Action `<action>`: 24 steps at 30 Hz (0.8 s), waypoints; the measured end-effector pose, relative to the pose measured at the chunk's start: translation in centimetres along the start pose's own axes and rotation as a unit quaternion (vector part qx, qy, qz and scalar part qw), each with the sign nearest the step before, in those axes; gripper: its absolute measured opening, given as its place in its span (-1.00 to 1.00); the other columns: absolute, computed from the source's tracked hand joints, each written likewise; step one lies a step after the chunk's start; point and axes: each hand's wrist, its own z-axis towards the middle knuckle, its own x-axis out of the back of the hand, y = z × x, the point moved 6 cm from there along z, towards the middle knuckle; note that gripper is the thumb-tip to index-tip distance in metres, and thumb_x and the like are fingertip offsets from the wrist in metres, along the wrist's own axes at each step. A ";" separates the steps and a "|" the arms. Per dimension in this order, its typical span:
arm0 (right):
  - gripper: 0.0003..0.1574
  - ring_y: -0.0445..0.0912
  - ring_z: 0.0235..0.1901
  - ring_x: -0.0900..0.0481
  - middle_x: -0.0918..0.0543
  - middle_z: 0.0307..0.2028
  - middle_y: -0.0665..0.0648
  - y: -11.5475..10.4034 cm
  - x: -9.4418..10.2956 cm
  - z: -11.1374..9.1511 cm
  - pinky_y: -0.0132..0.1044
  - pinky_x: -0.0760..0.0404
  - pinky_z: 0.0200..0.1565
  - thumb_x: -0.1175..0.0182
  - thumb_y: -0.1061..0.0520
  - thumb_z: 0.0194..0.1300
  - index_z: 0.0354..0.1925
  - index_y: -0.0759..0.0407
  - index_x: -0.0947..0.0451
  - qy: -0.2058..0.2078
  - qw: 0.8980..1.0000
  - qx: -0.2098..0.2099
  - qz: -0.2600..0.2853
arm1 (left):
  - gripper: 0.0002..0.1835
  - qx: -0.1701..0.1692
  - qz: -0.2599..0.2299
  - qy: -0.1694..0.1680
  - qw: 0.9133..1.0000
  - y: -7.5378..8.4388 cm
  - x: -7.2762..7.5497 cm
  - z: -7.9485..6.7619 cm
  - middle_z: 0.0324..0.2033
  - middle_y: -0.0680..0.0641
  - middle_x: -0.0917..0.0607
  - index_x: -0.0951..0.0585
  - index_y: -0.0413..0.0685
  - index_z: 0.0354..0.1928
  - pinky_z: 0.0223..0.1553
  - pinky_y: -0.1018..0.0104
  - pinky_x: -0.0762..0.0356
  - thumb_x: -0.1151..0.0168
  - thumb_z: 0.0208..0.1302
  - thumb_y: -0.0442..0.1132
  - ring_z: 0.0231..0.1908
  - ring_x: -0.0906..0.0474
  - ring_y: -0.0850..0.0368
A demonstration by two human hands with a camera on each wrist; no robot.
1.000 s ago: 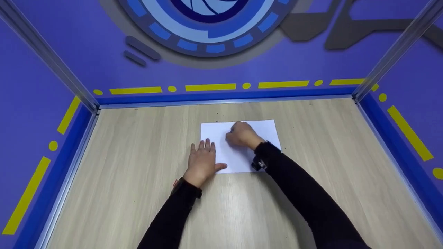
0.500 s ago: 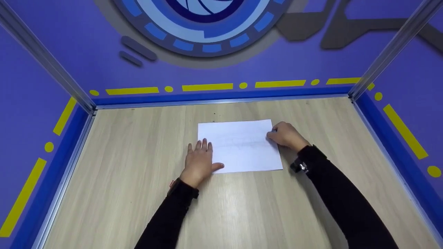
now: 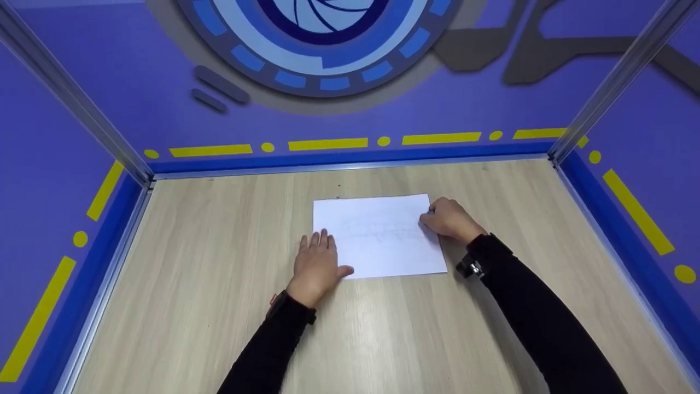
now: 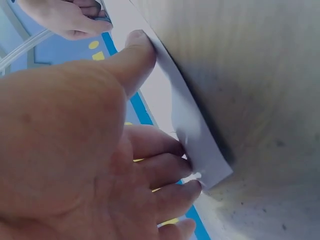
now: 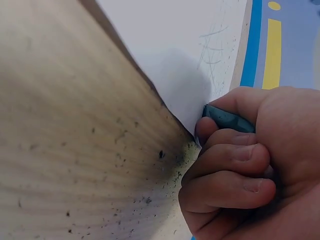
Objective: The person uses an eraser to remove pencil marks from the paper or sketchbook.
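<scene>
A white sheet of paper (image 3: 383, 257) lies on the wooden table, with faint grey marks across its middle. My left hand (image 3: 315, 267) rests on the paper's left edge, fingers straight and thumb spread. At the sheet's right edge, my right hand (image 3: 451, 220) pinches a short dark teal stub (image 5: 229, 119) between thumb and forefinger. Its other fingers are curled, and the stub's far end is hidden in them. Whether it is a crayon or an eraser I cannot tell. Near the stub, the right wrist view shows thin grey-green lines on the paper.
Dark crumbs (image 5: 147, 200) are scattered on the wooden tabletop (image 3: 219, 273) beside the paper. A purple-blue wall (image 3: 306, 123) with yellow dashes stands behind the table, with side walls left and right.
My right hand has moved right, from the paper's upper middle to its right edge, uncovering the faint marks. Over the last half second it has hardly moved. The left hand stays on the paper.
</scene>
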 end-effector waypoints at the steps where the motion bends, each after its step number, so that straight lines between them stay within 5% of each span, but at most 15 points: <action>1: -0.65 -0.09 -0.56 -0.37 -0.33 -0.60 -0.01 0.0 -0.1 0.0 -0.27 -0.33 -0.49 -0.20 0.00 0.40 -0.51 0.08 -0.43 -0.001 1.000 0.001 -0.003 | 0.10 -0.001 0.003 -0.001 1.000 0.1 -0.1 -0.2 0.70 -0.36 -0.28 -0.30 -0.36 0.67 0.76 -0.22 -0.08 -0.23 0.48 0.43 0.72 -0.21 -0.25; 5: -0.65 -0.06 -0.55 -0.45 -0.45 -0.57 0.05 -0.8 -0.4 -0.3 -0.26 -0.39 -0.48 -0.19 -0.02 0.43 -0.43 0.16 -0.51 -0.010 1.000 -0.006 -0.019 | 0.08 0.004 0.014 -0.004 1.000 0.2 -0.8 -0.9 0.68 -0.36 -0.31 -0.32 -0.36 0.65 0.75 -0.20 -0.13 -0.22 0.49 0.42 0.71 -0.24 -0.24; 7: -0.61 -0.01 -0.43 -0.53 -0.57 -0.43 0.14 -1.7 -0.6 -0.5 -0.22 -0.47 -0.38 -0.18 -0.04 0.45 -0.24 0.28 -0.66 -0.010 1.000 0.000 -0.029 | 0.08 0.005 0.020 -0.004 1.000 0.2 -1.0 -1.0 0.68 -0.36 -0.32 -0.33 -0.36 0.65 0.75 -0.19 -0.16 -0.22 0.49 0.43 0.71 -0.25 -0.24; 10: -0.48 0.08 -0.22 -0.57 -0.65 -0.19 0.26 -4.1 -1.5 -0.9 -0.12 -0.57 -0.16 -0.15 -0.06 0.50 0.01 0.39 -0.71 -0.015 0.999 0.024 -0.036 | 0.08 0.003 0.029 -0.003 1.000 0.4 -1.2 -0.9 0.67 -0.37 -0.33 -0.34 -0.37 0.64 0.73 -0.19 -0.19 -0.21 0.48 0.43 0.70 -0.26 -0.24; 12: -0.46 0.12 -0.13 -0.59 -0.68 -0.12 0.31 -6.4 -2.7 -0.9 -0.03 -0.63 -0.04 -0.13 -0.07 0.52 0.00 0.40 -0.72 -0.028 0.997 0.051 -0.043 | 0.09 0.001 0.033 -0.003 0.999 0.4 -1.1 -0.8 0.67 -0.37 -0.33 -0.34 -0.37 0.64 0.73 -0.19 -0.19 -0.20 0.48 0.44 0.70 -0.27 -0.25; 17: -0.55 0.08 -0.22 -0.66 -0.75 -0.23 0.23 -11.3 -7.7 2.6 0.06 -0.71 -0.05 -0.12 -0.14 0.48 -0.27 0.18 -0.70 -0.051 0.989 0.111 -0.082 | 0.08 0.000 0.038 0.011 0.999 0.4 -0.5 -0.6 0.66 -0.36 -0.37 -0.37 -0.35 0.63 0.72 -0.20 -0.21 -0.24 0.46 0.44 0.68 -0.31 -0.24; 24: -0.47 0.09 -0.20 -0.69 -0.77 -0.17 0.23 -15.5 -12.9 6.7 -0.04 -0.71 -0.09 -0.22 -0.16 0.42 -0.06 0.27 -0.77 -0.047 0.988 0.092 -0.112 | 0.07 -0.013 0.034 0.044 0.998 0.6 0.0 -0.6 0.59 -0.37 -0.47 -0.44 -0.40 0.57 0.67 -0.23 -0.30 -0.31 0.41 0.41 0.62 -0.41 -0.25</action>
